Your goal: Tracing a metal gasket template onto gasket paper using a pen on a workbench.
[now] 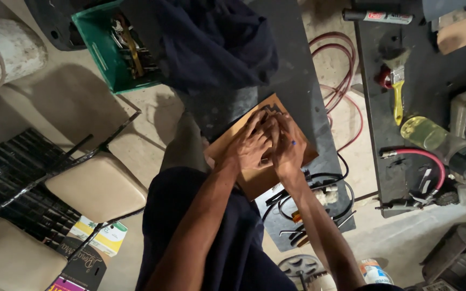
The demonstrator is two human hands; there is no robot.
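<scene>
My left hand and right hand press close together on one brown board lying on the dark bench. They cover a small dark thing — I cannot tell what. I cannot tell if my fingers grip it. One yellow brush and one green crate sit well apart.

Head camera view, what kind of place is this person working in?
Probably a small repair workshop or garage. A green crate of tools sits on the concrete floor, a yellow-handled paintbrush and red hoses lie nearby, and both hands press on a cardboard sheet on a dark workbench.
</scene>
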